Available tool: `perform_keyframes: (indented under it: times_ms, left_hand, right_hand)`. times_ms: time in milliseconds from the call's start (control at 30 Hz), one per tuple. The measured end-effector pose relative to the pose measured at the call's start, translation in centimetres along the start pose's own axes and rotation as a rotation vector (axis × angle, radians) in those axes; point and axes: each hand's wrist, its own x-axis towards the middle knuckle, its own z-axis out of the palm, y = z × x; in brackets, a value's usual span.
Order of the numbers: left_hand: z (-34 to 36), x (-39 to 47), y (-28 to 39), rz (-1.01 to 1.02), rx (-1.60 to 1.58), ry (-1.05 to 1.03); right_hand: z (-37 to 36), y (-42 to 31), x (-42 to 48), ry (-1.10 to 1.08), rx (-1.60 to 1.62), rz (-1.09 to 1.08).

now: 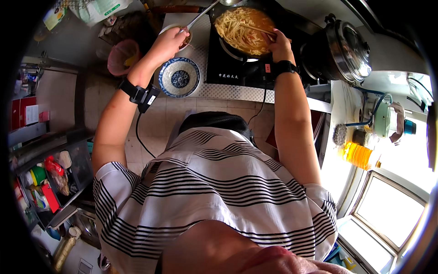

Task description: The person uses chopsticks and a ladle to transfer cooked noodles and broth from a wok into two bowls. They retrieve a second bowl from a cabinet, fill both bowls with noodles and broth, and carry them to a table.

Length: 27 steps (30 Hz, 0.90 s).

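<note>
My left hand is closed around the handle of a metal ladle, whose bowl is at the top edge of the view, left of the wok's far rim. Beneath that hand is a small bowl, mostly covered by it. My right hand grips a pair of wooden chopsticks, their tips in the noodles. The noodles lie in orange-brown broth in a dark wok on a black induction cooker. A blue-and-white patterned bowl, with nothing in it, sits left of the cooker.
A lidded metal pot stands right of the cooker. A pink plastic bin is left of the counter. On the right-hand counter are a steel-wool scrubber and an oil bottle. A cable hangs over the counter's front edge.
</note>
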Motion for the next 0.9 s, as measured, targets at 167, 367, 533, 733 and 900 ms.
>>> perform_keyframes:
  times_ms: [167,367,533,733,900]
  left_hand:
    - [-0.2,0.1,0.2,-0.029,-0.078,-0.035]
    - [-0.4,0.5,0.3,-0.027,-0.143,-0.055]
    - [-0.6,0.8,0.4,-0.052,-0.198,-0.091]
    - [-0.8,1.3,0.4,-0.075,-0.307,-0.172]
    - [-0.5,1.7,0.7,-0.105,-0.358,-0.214]
  right_hand:
    - [1.5,0.4,-1.8,0.121,0.135,0.052]
    - [1.1,0.4,-0.9,0.131,0.169,0.114]
    - [0.7,-1.3,-0.8,0.094,0.167,0.13]
    - [-1.2,-3.5,-0.1,0.086,0.263,0.161]
    - [-1.2,-5.4,-0.7,0.095,0.342,0.049]
